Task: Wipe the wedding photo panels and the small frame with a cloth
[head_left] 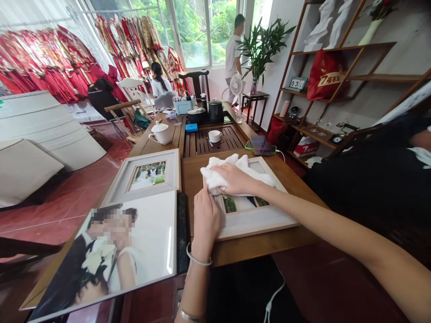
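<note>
A light wooden picture frame (pixel 259 224) with a wide pale mat lies flat on the wooden table before me. My right hand (pixel 234 177) presses a bunched white cloth (pixel 220 167) onto its upper left part, and the cloth covers much of the photo inside. At the frame's left edge rests my left hand (pixel 206 213), its fingers pressed together against the border; whether they curl around the edge is hidden. Beside it on the left lie a large couple portrait (pixel 148 237) with a glossy surface and a second framed photo (pixel 119 185).
Beyond the frames stand a slatted tea tray (pixel 198 146) with a white cup (pixel 214 136), a lidded white mug (pixel 160 133) and a black pot (pixel 215 111). A phone (pixel 261 146) with a cable lies at the right table edge. Two people are farther back.
</note>
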Demonstrator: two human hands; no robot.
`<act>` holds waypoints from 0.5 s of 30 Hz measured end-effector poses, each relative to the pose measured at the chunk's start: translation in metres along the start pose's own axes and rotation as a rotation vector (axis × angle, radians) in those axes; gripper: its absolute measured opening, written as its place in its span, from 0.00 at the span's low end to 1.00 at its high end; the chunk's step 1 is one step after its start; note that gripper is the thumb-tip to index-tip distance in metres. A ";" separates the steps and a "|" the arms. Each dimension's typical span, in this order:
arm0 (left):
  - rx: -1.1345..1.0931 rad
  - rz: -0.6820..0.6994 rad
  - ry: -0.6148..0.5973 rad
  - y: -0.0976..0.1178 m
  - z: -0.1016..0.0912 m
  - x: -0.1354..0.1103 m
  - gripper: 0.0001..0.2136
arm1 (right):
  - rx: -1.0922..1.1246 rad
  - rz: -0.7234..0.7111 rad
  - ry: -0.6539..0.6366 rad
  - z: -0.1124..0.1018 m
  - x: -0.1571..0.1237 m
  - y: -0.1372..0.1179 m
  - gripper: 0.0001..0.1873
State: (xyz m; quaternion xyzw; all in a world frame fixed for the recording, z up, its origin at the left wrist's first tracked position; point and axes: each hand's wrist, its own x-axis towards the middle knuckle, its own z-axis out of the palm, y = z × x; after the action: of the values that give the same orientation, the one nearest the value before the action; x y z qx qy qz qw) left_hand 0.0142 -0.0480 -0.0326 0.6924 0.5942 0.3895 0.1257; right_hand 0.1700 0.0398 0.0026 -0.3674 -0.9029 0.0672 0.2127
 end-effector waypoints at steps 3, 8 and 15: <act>-0.069 -0.090 -0.006 0.007 -0.005 0.001 0.21 | 0.043 -0.035 -0.031 0.002 -0.002 -0.013 0.34; -0.064 -0.132 -0.041 0.014 -0.009 0.002 0.21 | 0.147 -0.054 -0.097 -0.009 -0.026 -0.027 0.37; -0.193 -0.277 -0.120 0.024 -0.026 0.009 0.18 | 0.277 -0.077 -0.231 -0.033 -0.059 -0.053 0.36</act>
State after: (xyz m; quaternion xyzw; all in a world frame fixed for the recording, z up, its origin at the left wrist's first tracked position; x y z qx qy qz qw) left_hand 0.0137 -0.0536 0.0029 0.6108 0.6351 0.3818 0.2791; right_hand 0.1887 -0.0402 0.0269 -0.2898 -0.9168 0.2243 0.1587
